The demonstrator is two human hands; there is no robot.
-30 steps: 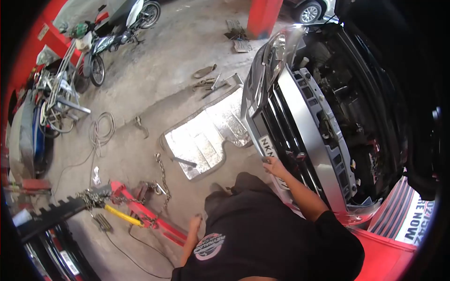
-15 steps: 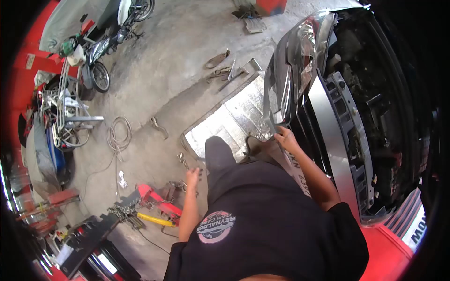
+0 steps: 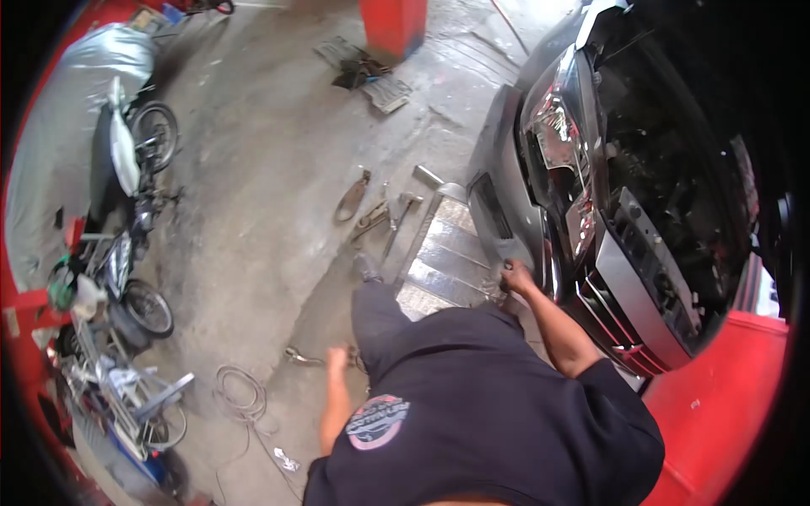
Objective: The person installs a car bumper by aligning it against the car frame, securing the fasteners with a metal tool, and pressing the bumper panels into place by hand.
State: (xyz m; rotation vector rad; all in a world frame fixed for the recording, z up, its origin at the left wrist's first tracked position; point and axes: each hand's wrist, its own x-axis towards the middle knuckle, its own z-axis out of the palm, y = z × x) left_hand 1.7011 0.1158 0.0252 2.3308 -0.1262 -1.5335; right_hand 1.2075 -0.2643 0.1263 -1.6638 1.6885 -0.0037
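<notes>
My right hand (image 3: 518, 277) is closed at the lower edge of the car's front bumper (image 3: 499, 202), near its corner. A small dark spot shows at the fingers, and I cannot make out what they hold. Low over the floor hangs my left hand (image 3: 337, 357), away from the car. It is smeared, so its fingers do not show clearly. A metal hook-like piece (image 3: 297, 356) lies on the concrete just left of it. Between my legs and the bumper is a silvery foil mat (image 3: 443, 257), partly covered by my body.
Several metal tools (image 3: 390, 219) and a flat brown piece (image 3: 352, 198) lie ahead on the floor. Motorcycles (image 3: 139, 219) line the left side. A coiled hose (image 3: 240, 392) lies lower left. A red pillar (image 3: 393, 27) stands beyond flattened scraps (image 3: 386, 93).
I have stepped forward along the car, and the view has swung with me. My right hand has moved along the bumper toward its corner. My left foot is now past the mat's side.
</notes>
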